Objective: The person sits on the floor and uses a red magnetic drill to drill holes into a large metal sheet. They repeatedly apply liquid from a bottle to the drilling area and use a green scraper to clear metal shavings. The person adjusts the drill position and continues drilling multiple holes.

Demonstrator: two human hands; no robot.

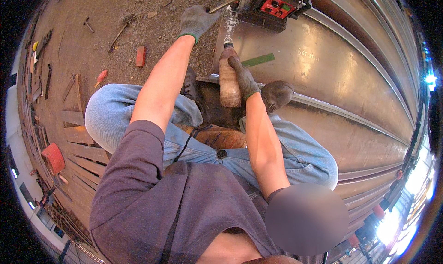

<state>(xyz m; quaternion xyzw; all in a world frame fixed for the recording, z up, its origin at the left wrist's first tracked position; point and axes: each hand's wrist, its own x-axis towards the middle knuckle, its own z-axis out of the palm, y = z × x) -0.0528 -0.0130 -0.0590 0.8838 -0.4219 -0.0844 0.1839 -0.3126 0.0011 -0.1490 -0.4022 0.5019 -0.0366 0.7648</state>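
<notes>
My left hand (197,22), in a grey glove, is closed round the end of a metal lever (226,4) that runs to a drilling machine (272,9) with a red and black body. In my right hand (244,77), also gloved, is a clear plastic bottle (229,81) with a dark cap and brownish liquid inside. The bottle's neck points away from me at the machine's lower end, where whitish liquid or foam (230,26) lies on the steel. Both the machine and the bottle are over a wide steel beam (295,47).
A green strip (258,60) lies on the beam right of the bottle. More long beams (350,97) run along the right. On the dirt floor at left are a red block (140,56), a hammer (88,24), a long-handled tool (118,36) and scrap pieces. My boots (279,94) flank the bottle.
</notes>
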